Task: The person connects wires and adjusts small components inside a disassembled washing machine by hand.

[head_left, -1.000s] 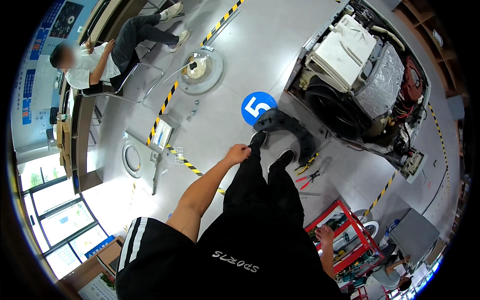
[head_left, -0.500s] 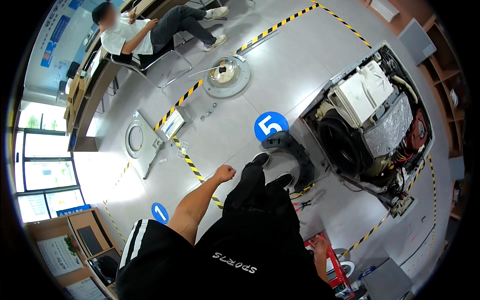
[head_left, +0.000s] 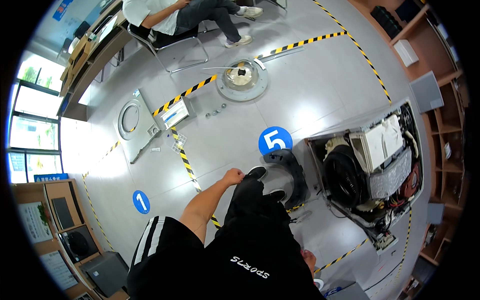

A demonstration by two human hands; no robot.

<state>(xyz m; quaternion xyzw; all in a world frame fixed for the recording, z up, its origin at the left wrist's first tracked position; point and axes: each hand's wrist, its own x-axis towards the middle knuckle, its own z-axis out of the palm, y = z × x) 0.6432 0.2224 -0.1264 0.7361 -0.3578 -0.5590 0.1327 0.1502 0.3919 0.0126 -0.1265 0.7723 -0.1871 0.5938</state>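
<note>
Two floor discs (head_left: pixel 275 140), one dismantled washer (head_left: pixel 367 170)

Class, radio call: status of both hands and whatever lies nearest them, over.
Left hand closed, empty, hanging by the thigh. Right hand low at the hip, grip unclear. Nearest: curved black part on floor beside opened washing machine. Nothing between.

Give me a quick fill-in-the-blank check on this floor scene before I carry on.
1. The person's left hand is closed in a ____.
2. The round blue floor marker lies beside the opened ____ machine.
3. The round glass door lies on the ____.
4. Floor tape is yellow and ____.

Missing: fist; washing; floor; black
</note>
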